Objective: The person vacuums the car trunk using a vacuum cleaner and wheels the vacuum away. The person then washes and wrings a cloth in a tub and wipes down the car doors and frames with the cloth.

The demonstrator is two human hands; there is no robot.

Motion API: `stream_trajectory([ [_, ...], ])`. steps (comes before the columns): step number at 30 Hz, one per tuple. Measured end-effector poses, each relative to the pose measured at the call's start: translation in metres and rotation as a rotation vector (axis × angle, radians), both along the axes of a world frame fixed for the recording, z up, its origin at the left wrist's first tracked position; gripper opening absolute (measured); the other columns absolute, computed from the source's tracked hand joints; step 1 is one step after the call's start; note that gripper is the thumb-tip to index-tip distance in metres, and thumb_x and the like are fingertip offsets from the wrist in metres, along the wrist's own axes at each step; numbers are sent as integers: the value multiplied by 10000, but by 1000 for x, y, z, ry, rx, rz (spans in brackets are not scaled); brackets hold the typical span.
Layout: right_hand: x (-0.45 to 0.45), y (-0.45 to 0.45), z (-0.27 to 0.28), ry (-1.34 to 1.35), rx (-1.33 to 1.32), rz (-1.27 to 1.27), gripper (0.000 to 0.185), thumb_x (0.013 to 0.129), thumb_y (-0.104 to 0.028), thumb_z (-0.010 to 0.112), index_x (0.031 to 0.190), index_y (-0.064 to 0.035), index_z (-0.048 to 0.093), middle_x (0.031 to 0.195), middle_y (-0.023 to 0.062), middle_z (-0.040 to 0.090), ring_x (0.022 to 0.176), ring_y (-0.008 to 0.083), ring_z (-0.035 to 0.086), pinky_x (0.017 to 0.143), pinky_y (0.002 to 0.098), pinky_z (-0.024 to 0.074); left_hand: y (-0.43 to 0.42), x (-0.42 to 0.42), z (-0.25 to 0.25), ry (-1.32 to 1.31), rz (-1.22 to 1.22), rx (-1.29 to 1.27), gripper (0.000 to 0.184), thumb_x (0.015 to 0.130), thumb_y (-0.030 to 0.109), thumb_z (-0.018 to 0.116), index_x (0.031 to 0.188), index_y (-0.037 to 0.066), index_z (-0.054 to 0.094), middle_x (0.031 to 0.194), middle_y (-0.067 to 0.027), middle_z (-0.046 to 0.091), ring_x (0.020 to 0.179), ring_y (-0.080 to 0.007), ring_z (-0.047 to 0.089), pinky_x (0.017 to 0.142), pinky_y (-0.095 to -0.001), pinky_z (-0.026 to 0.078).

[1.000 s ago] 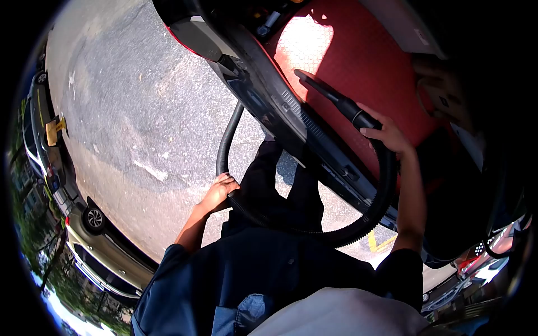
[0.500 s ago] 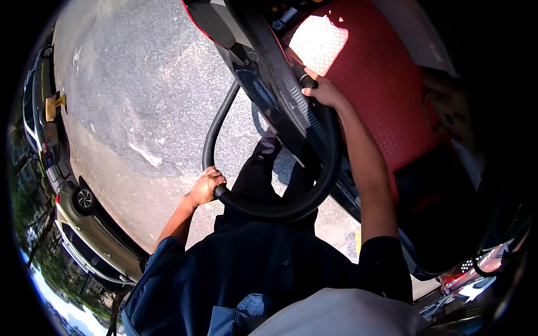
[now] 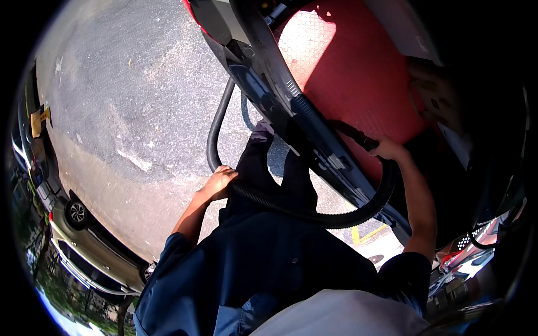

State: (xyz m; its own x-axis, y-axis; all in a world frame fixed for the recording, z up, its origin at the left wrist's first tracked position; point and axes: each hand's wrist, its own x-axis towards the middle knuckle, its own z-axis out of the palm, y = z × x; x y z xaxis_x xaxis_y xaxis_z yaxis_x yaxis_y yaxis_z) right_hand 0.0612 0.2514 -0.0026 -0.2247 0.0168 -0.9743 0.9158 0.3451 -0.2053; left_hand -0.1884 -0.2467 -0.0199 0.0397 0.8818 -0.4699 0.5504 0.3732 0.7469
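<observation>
A black ribbed vacuum hose (image 3: 336,218) loops in front of my body. My left hand (image 3: 219,182) is wrapped round its left part, above the pavement. My right hand (image 3: 388,150) grips the dark nozzle end (image 3: 354,133) of the hose, its fingers closed round it. This nozzle lies low over the red mat (image 3: 364,73) in the open rear of a vehicle, close to the sill (image 3: 314,126). Its tip is dark and hard to make out against the shaded sill edge.
Grey pavement (image 3: 140,84) spreads to the left of the vehicle. A beige car (image 3: 95,252) stands at the lower left, with a dark vehicle and a yellow plate (image 3: 38,122) above it. Motorbike parts (image 3: 471,252) show at the lower right.
My right hand first swept up and left along the mat with the nozzle, then came back down and right, near the sill. My left hand has shifted slightly, still holding the hose.
</observation>
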Motion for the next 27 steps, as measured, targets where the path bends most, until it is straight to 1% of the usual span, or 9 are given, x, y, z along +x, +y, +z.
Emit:
stream_trajectory([
  [2,16,12,21,-128,17,118,746,704,-127,665,1394,-153,383,876,115,642,709,188,618,671,302,495,11,0,7,-73,-29,-16,283,612,102,646,882,53,578,859,-112,581,940,-276,547,889,-381,390],
  [3,9,18,30,8,64,91,725,714,-89,652,1389,-134,390,824,104,630,680,165,610,617,302,493,15,2,8,-94,11,2,290,604,98,650,881,54,577,857,-112,580,935,-278,547,886,-383,391],
  [5,-44,19,49,252,47,-160,714,718,-78,639,1388,-146,401,854,63,599,733,172,595,715,295,484,20,8,9,-138,77,27,304,588,92,658,879,55,576,852,-114,579,926,-282,548,880,-389,392],
  [7,-100,26,13,592,168,2,720,714,-99,647,1386,-204,410,874,57,594,775,160,573,730,281,467,17,9,8,-107,94,26,296,597,73,667,877,44,574,836,-119,575,912,-299,546,866,-389,407],
  [13,-197,-1,-96,544,127,135,758,687,-199,690,1379,-316,404,865,112,601,745,204,594,707,318,477,11,5,27,-54,173,-103,272,629,49,674,886,23,588,865,-135,597,879,-329,567,850,-392,421],
  [20,11,-22,-59,283,-5,4,846,673,-27,667,1409,-297,350,1113,169,583,998,244,577,906,300,412,14,26,7,44,-55,-22,226,659,83,634,869,28,572,835,-125,578,876,-300,546,848,-375,391],
  [21,53,-23,-56,294,15,-62,815,659,-74,657,1392,-299,381,894,163,628,833,232,623,771,332,479,20,29,8,55,-79,-12,220,664,91,630,868,33,571,834,-125,576,877,-298,545,848,-374,389],
  [25,152,-17,5,-1,25,-227,772,644,-70,667,1370,-189,433,948,177,638,853,248,634,737,335,501,48,36,19,-42,-171,-61,305,647,76,639,947,48,592,914,-118,591,963,-292,543,901,-385,378],
  [27,224,-5,-9,-95,99,-85,767,615,-114,683,1347,-181,465,978,177,637,852,254,634,729,339,502,54,48,22,-68,-230,-84,412,607,104,677,1005,57,581,967,-115,586,1001,-290,535,938,-392,365],
])
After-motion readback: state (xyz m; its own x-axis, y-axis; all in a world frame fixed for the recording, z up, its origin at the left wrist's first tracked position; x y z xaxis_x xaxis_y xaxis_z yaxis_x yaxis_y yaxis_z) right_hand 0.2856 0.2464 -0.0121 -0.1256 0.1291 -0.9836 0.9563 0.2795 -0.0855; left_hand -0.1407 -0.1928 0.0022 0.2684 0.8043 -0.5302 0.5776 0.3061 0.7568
